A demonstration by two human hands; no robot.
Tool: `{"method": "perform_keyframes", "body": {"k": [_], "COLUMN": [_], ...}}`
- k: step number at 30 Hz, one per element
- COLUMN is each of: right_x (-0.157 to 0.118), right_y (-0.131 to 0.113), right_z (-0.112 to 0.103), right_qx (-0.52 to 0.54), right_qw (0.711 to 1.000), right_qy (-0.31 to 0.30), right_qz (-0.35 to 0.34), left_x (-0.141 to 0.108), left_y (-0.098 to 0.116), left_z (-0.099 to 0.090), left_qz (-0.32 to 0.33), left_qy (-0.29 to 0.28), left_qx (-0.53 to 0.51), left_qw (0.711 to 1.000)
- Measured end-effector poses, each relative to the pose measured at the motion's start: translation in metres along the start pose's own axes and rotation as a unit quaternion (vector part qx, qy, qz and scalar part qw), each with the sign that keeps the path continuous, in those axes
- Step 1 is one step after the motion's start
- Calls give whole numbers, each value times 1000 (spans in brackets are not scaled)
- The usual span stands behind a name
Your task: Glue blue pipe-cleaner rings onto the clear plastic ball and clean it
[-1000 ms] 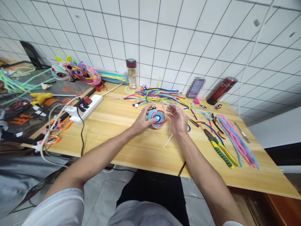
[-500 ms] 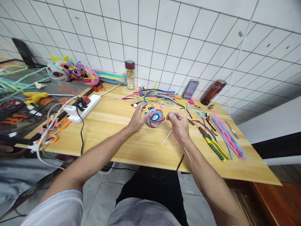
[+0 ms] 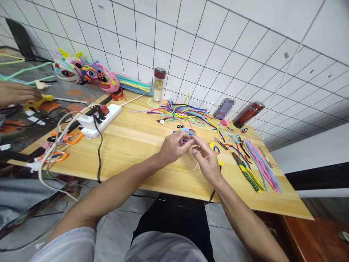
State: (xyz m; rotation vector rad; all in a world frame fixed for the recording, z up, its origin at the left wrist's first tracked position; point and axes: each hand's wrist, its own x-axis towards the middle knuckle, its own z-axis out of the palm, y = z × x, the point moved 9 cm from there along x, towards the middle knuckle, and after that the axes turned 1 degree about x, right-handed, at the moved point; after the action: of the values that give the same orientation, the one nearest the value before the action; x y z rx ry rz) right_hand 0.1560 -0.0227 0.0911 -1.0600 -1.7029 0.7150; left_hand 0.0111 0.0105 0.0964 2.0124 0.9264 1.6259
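A round clear piece trimmed with blue and red fuzzy stems (image 3: pixel 190 131) is in front of me, largely hidden behind my fingers. My left hand (image 3: pixel 172 147) is curled against its near side, thumb and fingers pinched together on something I cannot make out; bits of blue and red show at the fingertips. Close by, my right hand (image 3: pixel 207 158) reaches in with extended fingers meeting the left fingertips, its thumb held apart. Two black-and-white eye pieces (image 3: pixel 180 126) lie just beyond. A yellow glue gun (image 3: pixel 220 162) is partly visible behind my right hand.
Fuzzy stems (image 3: pixel 180 112) are heaped toward the wall, near a glass bottle (image 3: pixel 158 85). Pliers (image 3: pixel 247 173) and a stem bundle (image 3: pixel 263 163) lie right. A power strip (image 3: pixel 102 122) with trailing cords is left. A co-worker's hand (image 3: pixel 19 94) is at the far left.
My hands have come together, and my left hand now covers much of the round piece. The right-hand pinch has loosened. A co-worker's hand has appeared at the yellow glue gun on the left.
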Motion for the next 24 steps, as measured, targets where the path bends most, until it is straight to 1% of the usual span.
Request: {"method": "perform_keyframes", "body": {"k": [5,8,11,12,14,16,17,19,21,22,24], "right_x": [3,1,-4,-6,-9,-11,-12,-12,-12,-12,-10], "right_y": [-3,-8,-15,-16,-14,-12,-10,-7,-5,-5,-6], "right_z": [8,12,17,18,21,24,26,27,25,23,14], "right_qx": [-109,-151,-170,-174,-186,-209,-225,-259,-285,-291,-290], "right_qw": [993,985,976,974,971,966,961,951,941,938,935], "right_qy": [-10,-12,-9,-7,-4,-9,-15,-30,-46,-52,-63], "right_qz": [-45,-85,-134,-143,-150,-154,-158,-166,-176,-181,-196], "left_x": [5,7,6,5,2,-2,-4,-7,-8,-7,-2], "left_y": [-6,-8,-10,-12,-21,-34,-40,-46,-47,-45,-38], "left_z": [3,3,1,1,3,10,15,27,37,40,44], "left_qz": [10,-2,-36,-56,-118,-202,-243,-309,-356,-369,-377], "left_qy": [-23,-24,-22,-25,-41,-71,-90,-132,-155,-160,-163], "left_qx": [37,42,23,4,-58,-146,-192,-279,-331,-342,-344], "left_qw": [999,999,999,998,990,966,947,900,860,850,844]}}
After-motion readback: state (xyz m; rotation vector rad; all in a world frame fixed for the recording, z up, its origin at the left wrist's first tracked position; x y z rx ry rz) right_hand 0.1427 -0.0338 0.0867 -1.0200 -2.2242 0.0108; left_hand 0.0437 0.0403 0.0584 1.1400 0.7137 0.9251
